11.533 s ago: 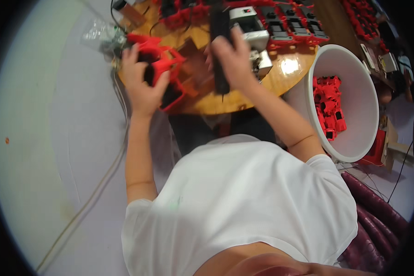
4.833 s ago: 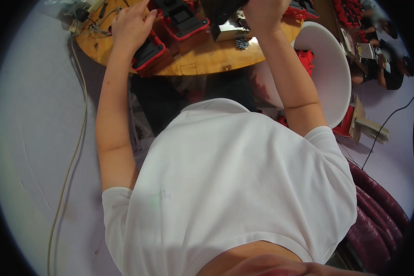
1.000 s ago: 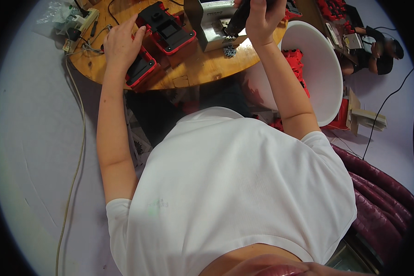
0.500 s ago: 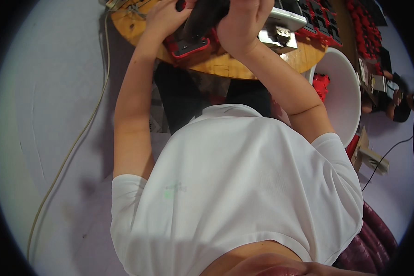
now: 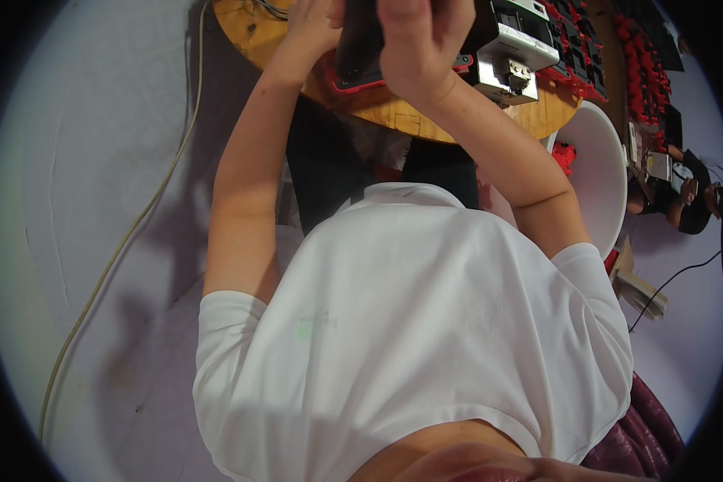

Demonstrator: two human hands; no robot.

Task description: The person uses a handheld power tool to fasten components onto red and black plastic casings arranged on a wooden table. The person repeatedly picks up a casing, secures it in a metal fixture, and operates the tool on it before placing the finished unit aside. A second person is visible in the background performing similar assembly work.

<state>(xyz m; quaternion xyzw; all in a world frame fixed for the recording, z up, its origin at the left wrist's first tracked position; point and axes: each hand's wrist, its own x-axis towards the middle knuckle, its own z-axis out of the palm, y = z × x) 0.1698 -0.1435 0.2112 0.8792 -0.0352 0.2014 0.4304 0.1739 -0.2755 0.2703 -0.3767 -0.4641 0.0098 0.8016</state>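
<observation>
A dark, smooth black object (image 5: 357, 44) is held between my two hands at the top of the view, over the near edge of the round wooden table. My right hand (image 5: 419, 52) is closed around its right side, thumb upward. On the other side my left hand (image 5: 312, 30) curls its fingers against it; their tips are partly cut off by the upper edge. Under the object lies a red-rimmed black housing (image 5: 369, 82), largely covered by it and my right hand. What kind of thing the black object is, I cannot make out.
Right of my right hand a white and silver metal device (image 5: 516, 48) stands on the wooden table (image 5: 414, 120). Rows of red and black parts (image 5: 574, 48) lie beyond it. A white bin (image 5: 598, 173) with red pieces stands at the right. A cable (image 5: 149, 209) runs down the left; another person (image 5: 687, 189) sits far right.
The view has shifted, so the table and metal device appear slightly right and lower. My left hand has moved a little right; the black object remains between my hands.
</observation>
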